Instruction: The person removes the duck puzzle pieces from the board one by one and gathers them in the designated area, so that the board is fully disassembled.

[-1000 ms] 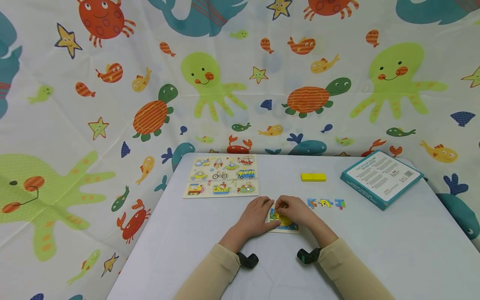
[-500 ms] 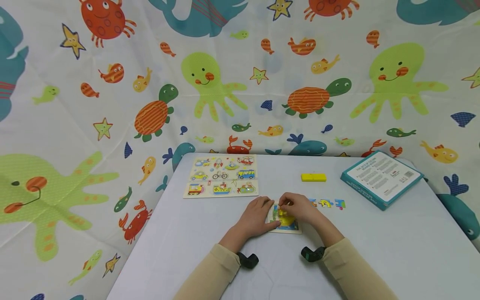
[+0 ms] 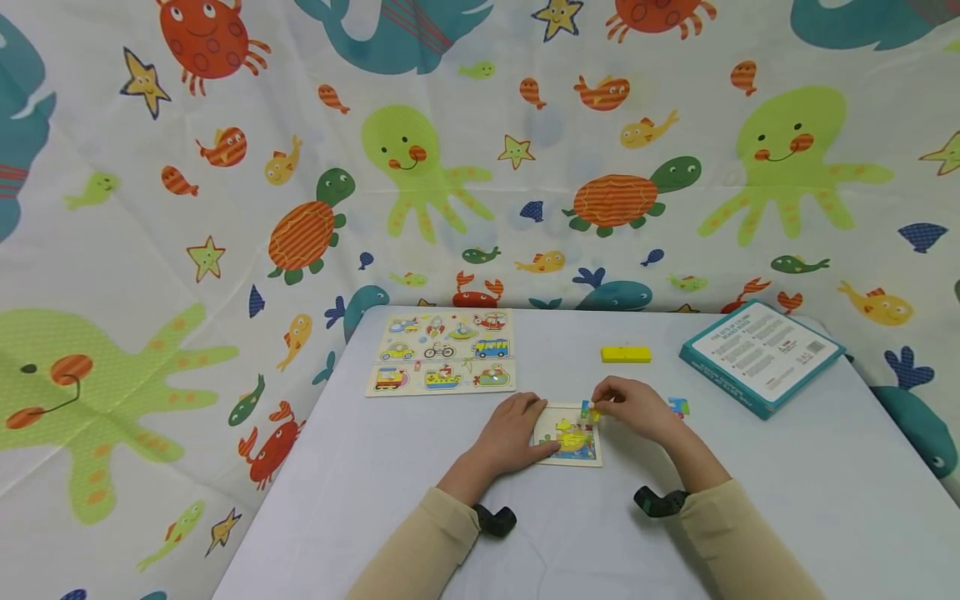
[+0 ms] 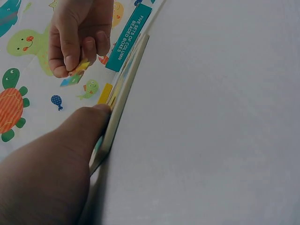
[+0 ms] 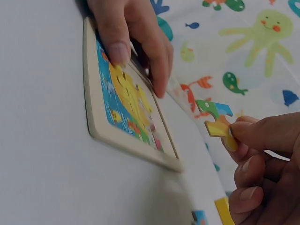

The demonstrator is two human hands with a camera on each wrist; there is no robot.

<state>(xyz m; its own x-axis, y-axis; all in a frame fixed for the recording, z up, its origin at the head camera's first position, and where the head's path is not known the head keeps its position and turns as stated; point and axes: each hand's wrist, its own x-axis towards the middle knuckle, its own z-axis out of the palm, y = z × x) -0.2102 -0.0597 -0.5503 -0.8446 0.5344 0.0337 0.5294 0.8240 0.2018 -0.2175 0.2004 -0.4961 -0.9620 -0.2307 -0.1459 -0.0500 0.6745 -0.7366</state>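
A square wooden jigsaw puzzle board (image 3: 545, 458) lies on the table, partly filled with a yellow, blue and green picture. My left hand (image 3: 513, 433) grips its left side, the thumb (image 5: 118, 52) on the picture and the fingers along the far edge. Just past the board's upper right corner, my right hand (image 3: 633, 407) pinches a small jigsaw piece (image 5: 216, 119) between thumb and forefinger. Green, blue, yellow and orange show on this piece, which is raised above the table. Another blue puzzle piece (image 3: 678, 407) peeks out beside the right hand, which hides the spot to its left.
A larger vehicle puzzle board (image 3: 442, 352) lies at the back left. A yellow block (image 3: 626, 355) sits behind the right hand, and a teal box (image 3: 765, 357) stands at the back right. Patterned cloth (image 3: 525, 125) hangs behind the white table.
My right hand has moved right from over the board to beyond its upper right corner, uncovering more of the picture. A jigsaw piece now shows in its fingertips. The left hand stays put.
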